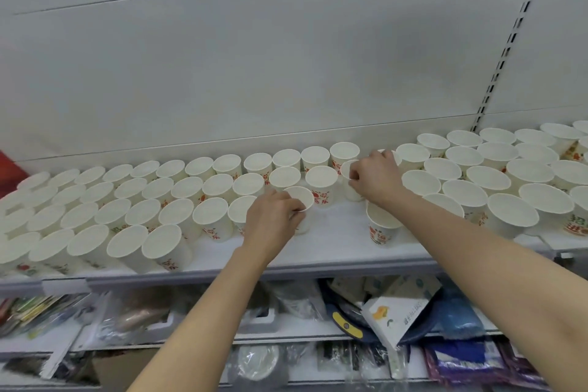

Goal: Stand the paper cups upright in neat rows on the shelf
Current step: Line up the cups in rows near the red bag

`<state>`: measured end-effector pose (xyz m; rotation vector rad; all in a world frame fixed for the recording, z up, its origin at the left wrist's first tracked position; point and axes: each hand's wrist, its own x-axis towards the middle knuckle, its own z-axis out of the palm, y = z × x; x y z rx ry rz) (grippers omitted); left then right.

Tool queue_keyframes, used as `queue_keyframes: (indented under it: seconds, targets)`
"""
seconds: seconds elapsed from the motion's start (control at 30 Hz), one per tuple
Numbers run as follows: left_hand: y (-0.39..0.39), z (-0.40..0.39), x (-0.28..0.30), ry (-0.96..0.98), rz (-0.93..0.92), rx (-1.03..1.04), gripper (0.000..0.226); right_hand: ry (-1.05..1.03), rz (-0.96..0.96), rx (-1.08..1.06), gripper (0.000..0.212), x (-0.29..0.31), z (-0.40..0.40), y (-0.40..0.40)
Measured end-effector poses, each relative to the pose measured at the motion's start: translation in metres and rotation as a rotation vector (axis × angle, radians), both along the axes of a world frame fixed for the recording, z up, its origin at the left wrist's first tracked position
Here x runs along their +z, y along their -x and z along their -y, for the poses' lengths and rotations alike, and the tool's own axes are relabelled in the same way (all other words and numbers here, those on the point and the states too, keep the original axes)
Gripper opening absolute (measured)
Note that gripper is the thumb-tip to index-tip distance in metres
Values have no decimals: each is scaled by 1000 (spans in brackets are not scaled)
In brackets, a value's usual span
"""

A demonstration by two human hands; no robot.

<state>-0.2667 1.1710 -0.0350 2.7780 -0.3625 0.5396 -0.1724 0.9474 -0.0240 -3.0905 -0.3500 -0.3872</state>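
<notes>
Each hand (pixel 273 216) pinches upright cup (pixel 300 197) rim.

Pale grey back panel (pixel 254 57), slotted upright (pixel 512 38), cluttered lower shelves (pixel 191 337) of packaged goods.

Bare shelf (pixel 334 232) shows in 1 open gap at the middle front, between the left block of upright paper cups (pixel 127 210) and the right block (pixel 496 175). One lone cup (pixel 381 226) stands in that gap, narrowing it on the right.
</notes>
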Motion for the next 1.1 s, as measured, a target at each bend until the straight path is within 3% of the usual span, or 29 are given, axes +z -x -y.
queue_keyframes:
  seconds: [0.17,0.27,0.47,0.6,0.73,0.83,0.97,1.1]
  targets:
    - [-7,8,2,-98,-46,71,18,-102,0,32,16,-4,-2,2]
    - [-2,8,1,-40,-90,79,25,-233,42,62,20,-2,5,12]
    - [26,-5,-4,80,26,149,31,-451,297,181,8,-2,38,81]
    - [39,-34,7,70,101,338,29,-411,312,260,25,-23,61,116]
    - [41,-54,14,-94,-97,378,32,-311,260,289,28,-35,65,124]
    - [36,-53,16,-132,-168,372,28,-299,246,279,21,-35,64,123]
    - [23,-34,18,-45,-41,232,33,-356,223,242,16,-29,49,121]
    - [2,-8,24,-206,-64,31,26,-481,150,248,11,-19,20,116]
